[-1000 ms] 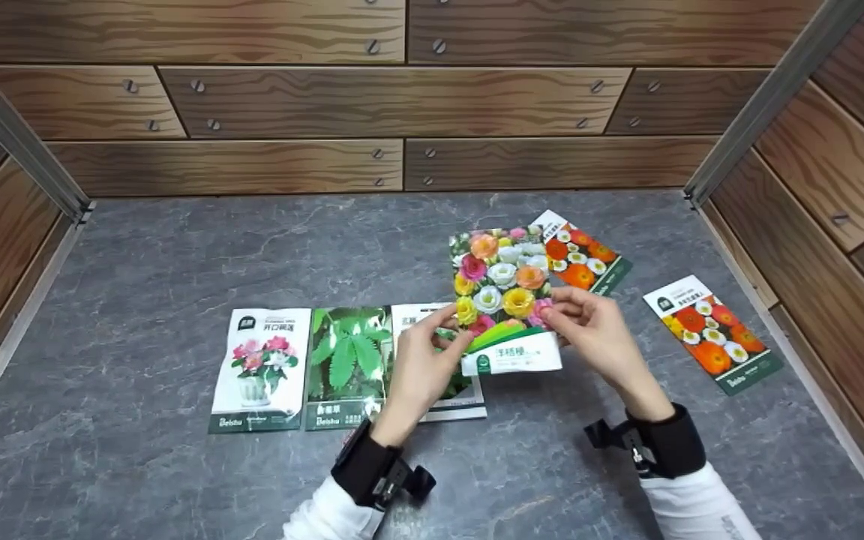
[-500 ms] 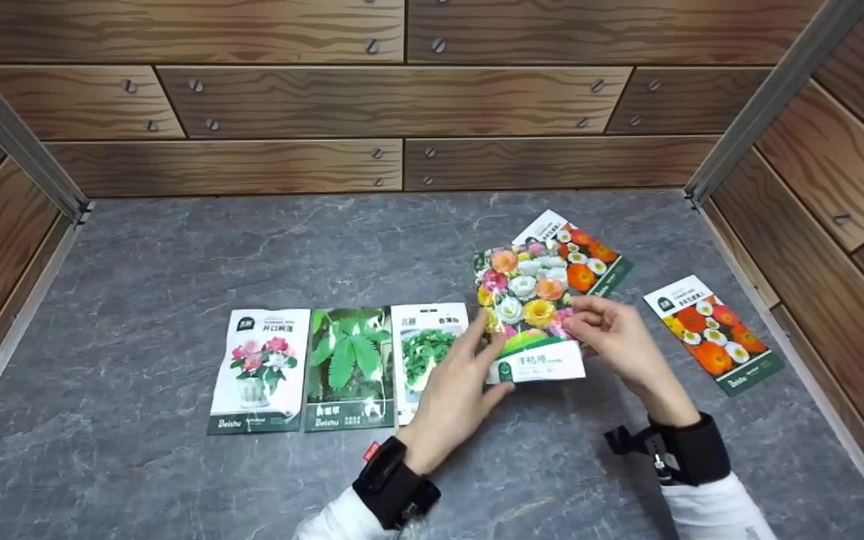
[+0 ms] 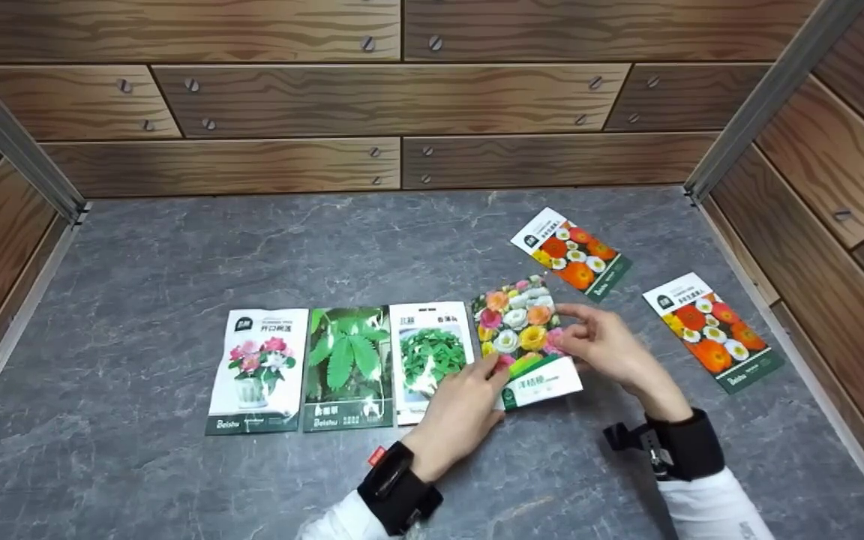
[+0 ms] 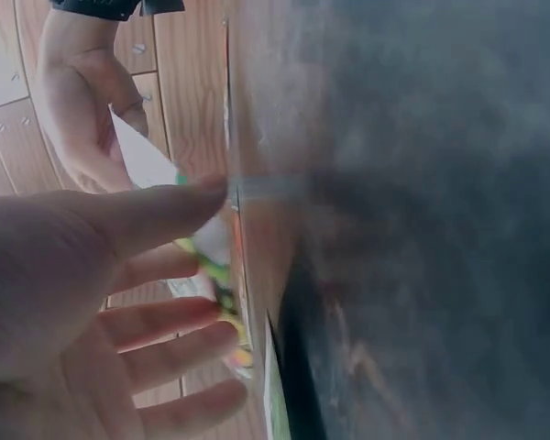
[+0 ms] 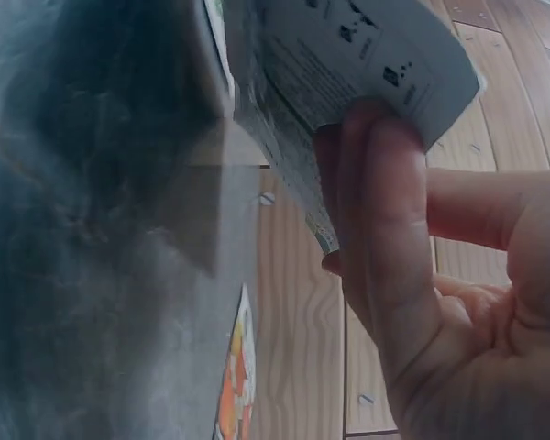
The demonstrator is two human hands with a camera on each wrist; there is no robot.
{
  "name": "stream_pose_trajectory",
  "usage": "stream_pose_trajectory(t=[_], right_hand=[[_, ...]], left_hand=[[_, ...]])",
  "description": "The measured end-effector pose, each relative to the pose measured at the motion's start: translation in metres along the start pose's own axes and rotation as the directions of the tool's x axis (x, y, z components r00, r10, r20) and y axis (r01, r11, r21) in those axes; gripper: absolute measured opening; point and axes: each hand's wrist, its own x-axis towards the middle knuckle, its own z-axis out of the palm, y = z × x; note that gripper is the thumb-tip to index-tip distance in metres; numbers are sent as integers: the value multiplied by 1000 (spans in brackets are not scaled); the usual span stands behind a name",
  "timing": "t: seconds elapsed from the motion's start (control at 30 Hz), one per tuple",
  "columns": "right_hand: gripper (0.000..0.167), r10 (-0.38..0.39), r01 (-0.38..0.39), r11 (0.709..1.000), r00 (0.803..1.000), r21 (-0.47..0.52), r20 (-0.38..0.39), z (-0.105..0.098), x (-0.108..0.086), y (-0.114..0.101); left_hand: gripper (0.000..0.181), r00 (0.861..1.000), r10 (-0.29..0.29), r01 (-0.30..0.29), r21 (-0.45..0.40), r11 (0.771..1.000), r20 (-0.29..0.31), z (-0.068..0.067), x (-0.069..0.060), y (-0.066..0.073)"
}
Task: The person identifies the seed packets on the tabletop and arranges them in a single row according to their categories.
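A seed packet [image 3: 518, 319] printed with mixed roses-like blooms and a white-and-green lower band is tilted at the right end of a row. My right hand [image 3: 612, 349] pinches its right edge between thumb and fingers. In the right wrist view the packet's printed back [image 5: 385, 64] shows, its right side raised off the table. My left hand [image 3: 453, 412] has fairly straight fingers at the packet's lower left edge, partly over the neighbouring packet of green leaves [image 3: 432, 352]. In the left wrist view, the fingers [image 4: 179, 357] of that hand are spread loosely.
Left of these lie a green-leaf packet [image 3: 351, 360] and a white packet with a potted pink flower [image 3: 258, 367], side by side. Two orange-flower packets [image 3: 578, 251] [image 3: 713, 330] lie slanted at the right. Wood-patterned walls [image 3: 394, 101] enclose the grey table [image 3: 177, 255].
The held packet has come down and toward me, uncovering the upper orange-flower packet. My left hand has let go of its grip and shifted right and down, revealing the third packet in the row.
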Motion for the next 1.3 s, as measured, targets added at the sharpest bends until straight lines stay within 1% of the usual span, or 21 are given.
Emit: stream_pose_trajectory(t=[0.1, 0.17, 0.23, 0.3, 0.37, 0.47, 0.57, 0.77, 0.83, 0.97, 1.13, 1.3], right_hand=[[65, -10, 9, 996, 1000, -90, -15, 4, 2, 2], [65, -21, 16, 985, 999, -173, -24, 7, 2, 3], [64, -34, 23, 964, 999, -265, -37, 10, 3, 5], [64, -48, 29, 937, 998, -349, -47, 13, 3, 6], [66, -62, 33, 910, 997, -413, -56, 16, 4, 8], [67, -71, 32, 878, 995, -478, -64, 20, 4, 10], [66, -71, 31, 850, 996, -526, -57, 23, 4, 12], [64, -76, 33, 790, 996, -612, -44, 27, 4, 13], [64, -66, 25, 775, 997, -631, -41, 28, 4, 13], [63, -45, 10, 750, 998, -662, -35, 28, 4, 12], [59, -51, 18, 725, 998, -688, -27, 29, 3, 11], [58, -64, 32, 724, 998, -689, -21, 29, 2, 11]], left_hand=[[57, 999, -6, 5, 32, 999, 40, 1, 0, 1], [55, 998, -10, 7, 45, 999, 62, 2, 0, 2], [53, 997, -13, 9, 58, 998, 71, 2, 1, 2], [51, 997, -15, 10, 63, 998, 79, 2, 0, 3], [48, 996, -19, 14, 66, 998, 88, 1, 0, 3], [44, 994, -28, 22, 65, 998, 106, 2, 1, 4], [41, 993, -32, 25, 61, 998, 110, 3, 1, 4], [29, 998, -7, 3, 64, 998, 64, 4, 0, 4], [28, 998, -3, -1, 65, 998, 57, 3, 0, 4], [29, 998, -5, 1, 62, 998, 62, 2, 0, 4], [30, 998, -7, 3, 64, 998, 70, 3, 0, 5], [31, 997, -12, 8, 54, 998, 78, 3, 0, 5]])
